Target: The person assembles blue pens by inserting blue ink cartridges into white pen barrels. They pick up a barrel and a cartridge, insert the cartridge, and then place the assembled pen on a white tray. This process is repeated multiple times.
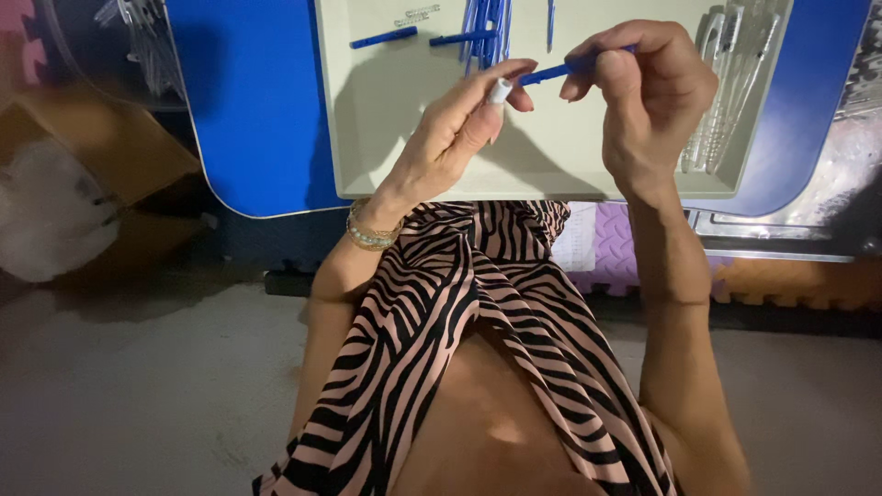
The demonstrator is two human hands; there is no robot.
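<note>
Left hand: raised over the tray, thumb and fingertips pinched together on a small white cap — its open end faces right, toward my other hand.

White cap: held just above the bare middle of the tray, at the very end of my left fingers, level with the tip of the blue stick.

Gap between cap and stick: almost none — the stick's left tip sits just beside the cap's mouth; I cannot tell whether it has entered or only touches.

Blue stick: thin and straight, its long axis running left to right and rising slightly to the right, so it points at the cap nearly head-on.

Right hand: curled shut around the right part of the blue stick, thumb and forefinger clamping it, the rest of the stick hidden in my fist.

Which hand is nearer: both meet at the same spot; the left carries the cap, the right carries the stick, neither reaching further than the other.

Tray: pale, shallow, on a blue tabletop in front of my lap.

Loose blue sticks: lying at the tray's far edge, well apart from my hands, some in a heap.

Clear tubes: bundled along the tray's right side, just beyond my right hand, untouched.
</note>
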